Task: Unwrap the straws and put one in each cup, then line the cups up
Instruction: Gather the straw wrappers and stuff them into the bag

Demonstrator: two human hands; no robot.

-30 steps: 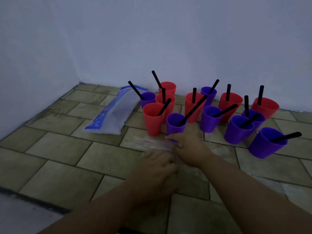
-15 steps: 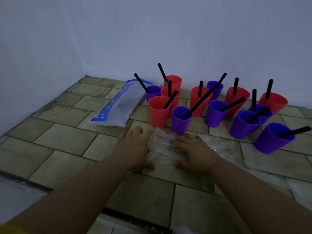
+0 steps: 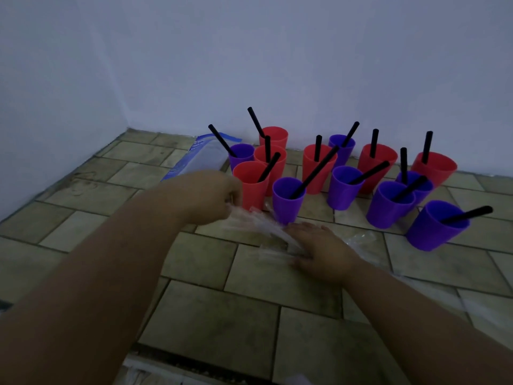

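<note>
My left hand [image 3: 213,198] pinches a bunch of crinkled clear plastic straw wrappers [image 3: 259,225] just above the tiled floor [image 3: 208,254]; my right hand [image 3: 324,254] presses their other end flat. Red and purple plastic cups [image 3: 286,201], each holding a black straw [image 3: 316,171], crowd the floor's far edge.

cups [image 3: 288,201] stand behind wrappers [image 3: 261,227], bag [image 3: 201,157] seemingly lying left of them.

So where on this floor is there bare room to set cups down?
Bare tiles lie left of the left hand, bordered by the side wall and the blue-and-white bag, and nearer the camera, this side of the right hand. Crowded: the cups clustered by the back wall, and clear wrappers between both hands and beyond the right one.
</note>
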